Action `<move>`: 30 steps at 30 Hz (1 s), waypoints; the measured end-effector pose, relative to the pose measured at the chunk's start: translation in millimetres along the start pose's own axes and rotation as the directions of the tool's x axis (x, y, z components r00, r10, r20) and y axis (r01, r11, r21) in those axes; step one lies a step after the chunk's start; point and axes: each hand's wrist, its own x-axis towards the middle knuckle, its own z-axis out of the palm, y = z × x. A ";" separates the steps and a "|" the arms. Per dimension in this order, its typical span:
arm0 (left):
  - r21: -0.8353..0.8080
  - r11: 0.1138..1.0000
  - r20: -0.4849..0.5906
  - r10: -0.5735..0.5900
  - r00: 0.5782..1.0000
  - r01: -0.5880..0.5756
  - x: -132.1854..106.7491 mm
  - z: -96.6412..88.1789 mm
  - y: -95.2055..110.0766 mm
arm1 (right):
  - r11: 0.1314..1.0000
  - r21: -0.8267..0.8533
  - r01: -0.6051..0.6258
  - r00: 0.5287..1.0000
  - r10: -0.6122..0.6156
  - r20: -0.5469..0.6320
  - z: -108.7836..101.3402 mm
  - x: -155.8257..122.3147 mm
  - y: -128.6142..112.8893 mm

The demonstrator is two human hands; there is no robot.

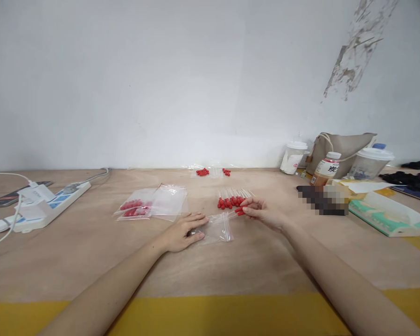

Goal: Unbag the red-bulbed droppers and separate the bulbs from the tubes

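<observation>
My left hand [186, 232] lies with its fingers stretched out on the left part of a clear zip bag [215, 231], which rests on the table. In my right hand [262, 214], thumb and fingers pinch a few red-headed sticks [239, 211]. Their pale ends point left, at the bag's mouth; whether the tips are inside I cannot tell. Just behind, a row of red-headed sticks [227, 202] lies with the red heads toward me. Left of my left hand is a stack of flat clear bags [170, 200], overlapping a bag of red pieces [136, 207].
Near the wall lie clear bags with red pieces [202, 172]. A power strip [61, 205] with white plugs and cables occupies the left. On the right stand a white-lidded cup [294, 158], a drink bottle [325, 170], a beige bag [348, 147] and a green-and-white packet [385, 217].
</observation>
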 end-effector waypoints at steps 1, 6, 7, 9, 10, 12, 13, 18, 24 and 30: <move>0.003 1.000 0.002 0.000 1.000 0.000 -0.2 0.4 -0.4 | 1.000 0.007 -0.004 0.999 0.005 -0.055 -7.5 -0.3 -3.8; 0.023 1.000 0.024 -0.003 1.000 0.002 -0.8 0.4 0.2 | 0.981 -0.073 0.179 0.926 -0.193 -0.326 -31.0 5.7 -22.6; 0.025 1.000 0.026 -0.006 1.000 0.005 -0.7 0.2 0.6 | 0.961 -0.140 0.240 0.890 -0.275 -0.364 -30.6 9.0 -24.4; 0.026 1.000 0.028 -0.011 1.000 0.010 -0.5 0.0 1.2 | 0.875 -0.341 0.344 0.811 -0.460 -0.362 -24.3 17.0 -23.7; 0.025 1.000 0.029 -0.012 1.000 0.011 -0.5 -0.2 1.4 | 0.803 -0.462 0.377 0.777 -0.546 -0.315 -19.0 21.5 -21.2; 0.023 1.000 0.030 -0.014 0.999 0.013 -0.6 -0.5 1.8 | 0.605 -0.680 0.415 0.724 -0.672 -0.156 -6.3 30.2 -12.9; 0.023 1.000 0.031 -0.016 0.999 0.016 -0.6 -0.8 2.0 | 0.495 -0.756 0.429 0.708 -0.703 -0.058 0.2 34.3 -8.0; 0.022 0.999 0.034 -0.030 0.999 0.029 -1.0 -2.4 3.8 | 0.069 -0.898 0.435 0.722 -0.622 0.302 24.5 48.2 9.2; 0.007 0.999 0.036 -0.036 0.999 0.036 -1.0 -2.9 4.5 | -0.074 -0.910 0.408 0.772 -0.503 0.387 29.4 53.3 13.6; -0.115 0.988 -0.039 -0.109 0.993 0.104 1.2 -3.3 8.7 | -0.067 -0.928 0.367 0.784 -0.514 0.347 28.8 46.0 16.5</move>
